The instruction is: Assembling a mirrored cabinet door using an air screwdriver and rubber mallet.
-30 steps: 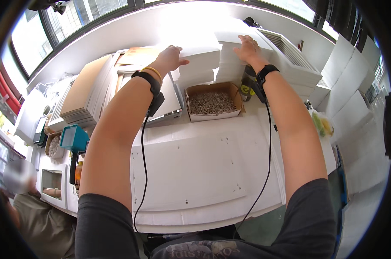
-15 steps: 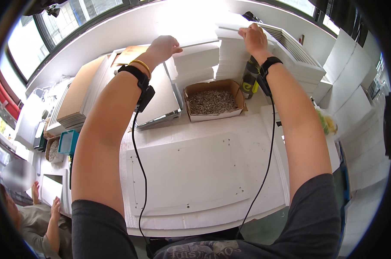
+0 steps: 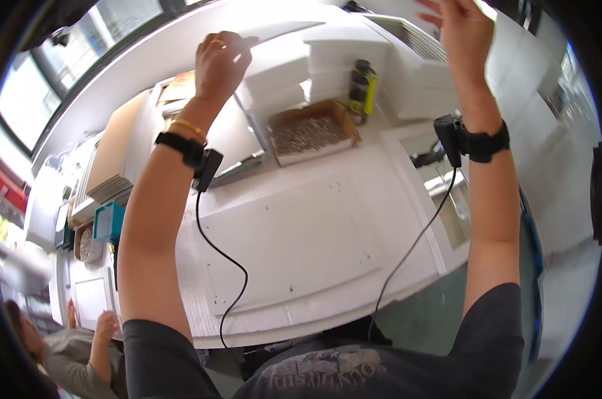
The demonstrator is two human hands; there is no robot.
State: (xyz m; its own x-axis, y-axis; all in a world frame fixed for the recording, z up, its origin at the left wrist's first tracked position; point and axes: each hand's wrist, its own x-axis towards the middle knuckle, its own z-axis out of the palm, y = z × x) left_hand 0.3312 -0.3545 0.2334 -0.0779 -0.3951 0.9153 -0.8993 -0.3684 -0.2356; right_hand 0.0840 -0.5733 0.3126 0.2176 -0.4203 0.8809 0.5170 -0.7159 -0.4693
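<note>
My left hand (image 3: 222, 66) is closed, fingertips pinched on the near left corner of a thin white panel (image 3: 284, 32) that tilts above the white stacks at the back. Glare hides the panel's far side. At the upper right, my right hand (image 3: 466, 30) is raised and blurred, fingers apart and nothing visible in them. Beneath the held panel stand stacks of white panels (image 3: 344, 60). A flat white board (image 3: 284, 246) with small holes lies on the table in front of me. Between board and stacks sits an open cardboard box (image 3: 311, 133) of small metal-coloured pieces.
A dark bottle with yellow-green marks (image 3: 361, 90) stands right of the box. White frames (image 3: 414, 40) are piled at the back right, another frame (image 3: 414, 143) lies below them. Brown-faced boards (image 3: 118, 146) and a teal bin (image 3: 107, 221) are left. Another person (image 3: 81, 352) works at lower left.
My right hand has left the stack and swung up to the right, its fingers spreading. My left hand has shifted slightly left and up with the panel's corner. The view has turned a little.
</note>
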